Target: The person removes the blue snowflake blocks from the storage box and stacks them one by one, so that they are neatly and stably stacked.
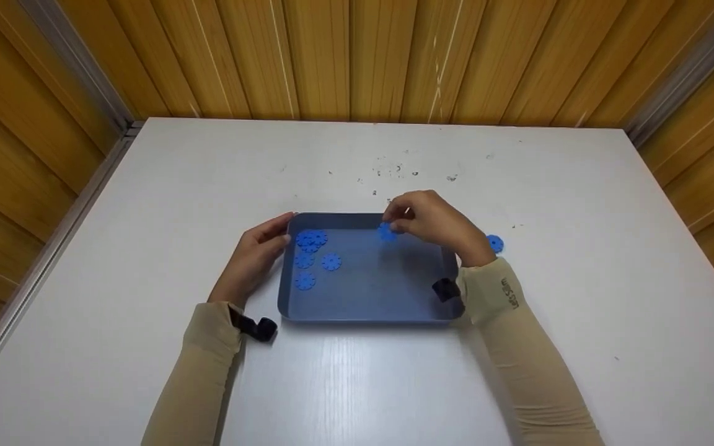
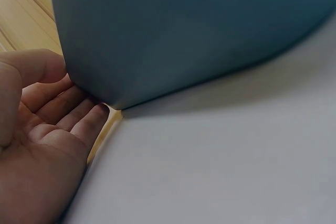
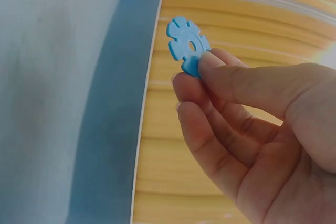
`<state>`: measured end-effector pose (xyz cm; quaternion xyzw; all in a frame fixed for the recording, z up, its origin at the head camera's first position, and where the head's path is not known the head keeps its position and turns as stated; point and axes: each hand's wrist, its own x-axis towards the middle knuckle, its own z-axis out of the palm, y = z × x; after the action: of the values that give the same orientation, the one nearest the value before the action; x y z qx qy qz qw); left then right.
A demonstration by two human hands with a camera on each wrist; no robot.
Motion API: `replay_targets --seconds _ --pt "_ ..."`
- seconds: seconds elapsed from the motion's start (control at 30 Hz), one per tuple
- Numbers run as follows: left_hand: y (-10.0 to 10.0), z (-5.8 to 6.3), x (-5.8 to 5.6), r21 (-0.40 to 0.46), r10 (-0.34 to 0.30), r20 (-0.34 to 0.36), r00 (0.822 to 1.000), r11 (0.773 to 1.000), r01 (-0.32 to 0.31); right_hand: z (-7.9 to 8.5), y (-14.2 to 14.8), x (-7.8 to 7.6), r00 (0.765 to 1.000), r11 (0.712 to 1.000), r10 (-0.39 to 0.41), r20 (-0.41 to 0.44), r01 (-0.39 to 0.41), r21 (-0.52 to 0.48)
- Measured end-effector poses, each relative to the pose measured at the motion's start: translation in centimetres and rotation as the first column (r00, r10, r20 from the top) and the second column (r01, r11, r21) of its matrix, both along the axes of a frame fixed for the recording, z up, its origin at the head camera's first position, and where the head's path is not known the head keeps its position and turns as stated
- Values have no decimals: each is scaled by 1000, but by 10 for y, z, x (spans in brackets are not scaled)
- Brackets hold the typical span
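A blue-grey rectangular tray lies on the white table. My right hand is over its back edge, pinching a blue notched plastic disc between thumb and fingers. The disc has a round hole in its centre. At the tray's back left corner, my left hand holds the wall, with the thumb at the rim and the fingers along the outside. Inside the tray, several similar discs lie towards the left, some overlapping in the back left corner.
One more blue disc lies on the table right of the tray, partly behind my right wrist. Dark specks mark the tabletop behind the tray. Yellow wood-look panels stand along the back and sides.
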<state>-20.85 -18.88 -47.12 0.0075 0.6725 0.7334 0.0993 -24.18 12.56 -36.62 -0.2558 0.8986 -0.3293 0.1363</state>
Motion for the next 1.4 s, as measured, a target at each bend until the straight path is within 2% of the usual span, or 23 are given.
replay_targets --seconds 0.23,0.63,1.0,1.4 --pt "1 3 2 30 -8 -2 1000 1000 8 0 32 0 995 995 -102 -20 103 13" --pt "2 3 1 -6 19 22 1000 1000 -19 -10 76 1 971 971 -240 -15 241 13" --pt "2 3 0 17 12 19 1000 1000 -13 -20 111 2 952 953 -301 -48 302 25" --pt "0 4 0 20 -6 12 1000 1000 6 -31 148 0 936 937 -344 67 339 79"
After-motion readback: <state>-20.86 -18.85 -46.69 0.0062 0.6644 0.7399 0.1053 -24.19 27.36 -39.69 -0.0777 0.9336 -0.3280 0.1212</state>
